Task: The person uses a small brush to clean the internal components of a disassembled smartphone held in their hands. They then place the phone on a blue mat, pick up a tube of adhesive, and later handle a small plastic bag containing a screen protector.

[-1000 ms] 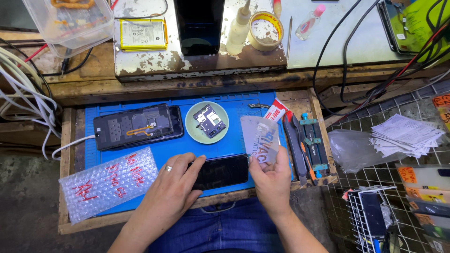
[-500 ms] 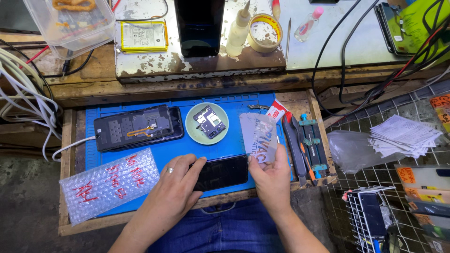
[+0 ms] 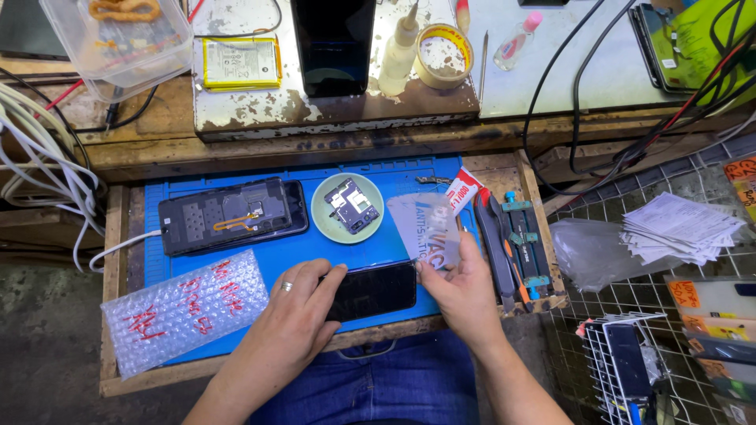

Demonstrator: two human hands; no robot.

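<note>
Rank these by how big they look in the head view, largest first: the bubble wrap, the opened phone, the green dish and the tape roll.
1. Bubble wrap
2. Opened phone
3. Green dish
4. Tape roll

The dish and tape roll look fairly close in size, and the roll sits farther from the camera, so that last pair is unsure.

Overhead view of a repair station. A worn wooden table (image 3: 142,142) is running across the scene, with a blue work mat (image 3: 409,169) lying in a shallow wooden tray (image 3: 114,315) in front of it. A scuffed, paint-chipped metal shelf (image 3: 260,110) is sitting on the table. A stained concrete floor (image 3: 39,346) is showing at left; a wire-grid rack (image 3: 693,189) is standing at right. Even light is falling from above.
</note>
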